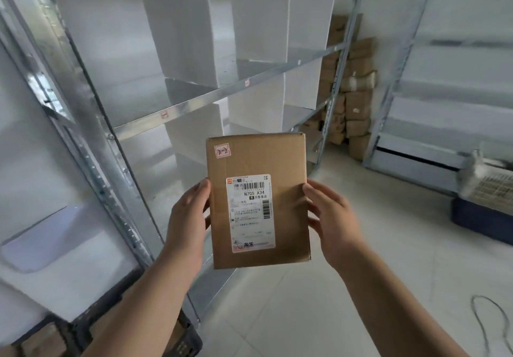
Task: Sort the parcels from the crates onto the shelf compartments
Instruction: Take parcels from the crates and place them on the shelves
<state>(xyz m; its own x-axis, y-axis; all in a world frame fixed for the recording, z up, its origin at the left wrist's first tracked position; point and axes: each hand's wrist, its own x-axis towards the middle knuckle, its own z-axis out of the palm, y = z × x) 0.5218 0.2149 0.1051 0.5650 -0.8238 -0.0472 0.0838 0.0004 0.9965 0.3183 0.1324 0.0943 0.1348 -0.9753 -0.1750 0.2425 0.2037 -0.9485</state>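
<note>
One parcel (258, 201), brown cardboard, mid-frame, held upright before the shelf (222, 90). Two hands grip it: left hand (188, 218) and right hand (333, 218), fingers curled on opposite side edges. Two labels: white shipping label (251, 212), small red-marked sticker (222, 150). One dark crate (183, 340), lower left.

On my feed the left hand (188, 218) and right hand (333, 218) are bare; the left forearm (138, 309) and right forearm (388, 301) are bare too, down to the frame's lower edge.

A thin grey cable (483, 296) lies looped on the pale tiled floor (347, 301).
</note>
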